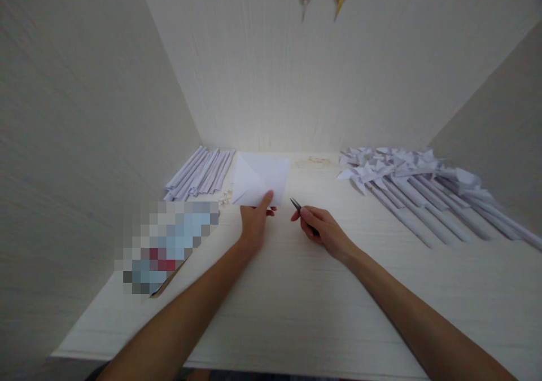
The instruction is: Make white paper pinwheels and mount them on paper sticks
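Here, pale walls [254, 82] flank the whitish table [271, 319] beneath the paper [269, 172].

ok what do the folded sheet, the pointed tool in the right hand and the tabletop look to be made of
Folded sheet: matte white paper, judging by its thin edges and crisp diagonal crease.
Pointed tool: probably metal, from its narrow dark grey tips; most is covered, so its finish is unclear.
Tabletop: pale and faintly streaked, perhaps wood or wood-look laminate.

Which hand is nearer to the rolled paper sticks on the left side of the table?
Left: the left hand is to the right of the paper sticks; the right hand is farther right.
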Demonstrator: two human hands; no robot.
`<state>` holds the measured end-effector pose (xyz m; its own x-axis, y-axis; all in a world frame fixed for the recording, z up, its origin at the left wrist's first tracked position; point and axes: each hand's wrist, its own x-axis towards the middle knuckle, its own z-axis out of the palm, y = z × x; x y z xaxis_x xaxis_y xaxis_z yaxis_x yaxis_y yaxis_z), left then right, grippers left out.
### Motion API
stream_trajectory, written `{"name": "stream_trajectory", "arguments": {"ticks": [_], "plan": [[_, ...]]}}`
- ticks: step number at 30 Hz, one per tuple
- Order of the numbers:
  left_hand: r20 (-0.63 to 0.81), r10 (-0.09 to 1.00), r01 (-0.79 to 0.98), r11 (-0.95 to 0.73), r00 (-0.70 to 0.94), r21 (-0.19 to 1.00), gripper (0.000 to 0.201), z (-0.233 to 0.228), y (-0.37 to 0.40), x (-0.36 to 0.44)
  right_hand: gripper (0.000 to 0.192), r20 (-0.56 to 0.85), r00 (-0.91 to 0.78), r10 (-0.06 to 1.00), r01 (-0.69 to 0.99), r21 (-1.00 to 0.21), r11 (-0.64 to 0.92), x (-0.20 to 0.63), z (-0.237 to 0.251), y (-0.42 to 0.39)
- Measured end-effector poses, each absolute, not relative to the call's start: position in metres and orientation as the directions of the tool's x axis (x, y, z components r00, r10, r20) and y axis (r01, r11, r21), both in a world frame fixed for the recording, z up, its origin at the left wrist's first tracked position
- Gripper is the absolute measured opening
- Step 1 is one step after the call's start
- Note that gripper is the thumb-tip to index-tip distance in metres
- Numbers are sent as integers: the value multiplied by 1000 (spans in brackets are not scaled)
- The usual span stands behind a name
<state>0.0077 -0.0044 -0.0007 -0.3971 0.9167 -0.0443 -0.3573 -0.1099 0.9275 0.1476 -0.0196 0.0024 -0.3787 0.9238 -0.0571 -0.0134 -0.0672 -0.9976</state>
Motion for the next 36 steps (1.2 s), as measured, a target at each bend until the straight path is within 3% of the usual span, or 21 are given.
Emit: {"name": "stream_trajectory", "arguments": {"ticks": [4,12,21,36], "plan": [[12,901,-293,-154,-434,944,28,-3,2,1,34,-109,-439,892,181,-983,-31,153,2,-17],[103,905,-40,-130,-413,991,28,1,-5,5,27,59,-480,875,412,-866,284,151,-1,-20],[128,919,166,-70,-372,984,32,-2,-6,0,31,70,-450,890,411,-869,276,153,-3,-19],[150,938,222,-82,-311,972,38,-10,-3,-5,30,17,-438,899,416,-882,220,153,0,-17]]}}
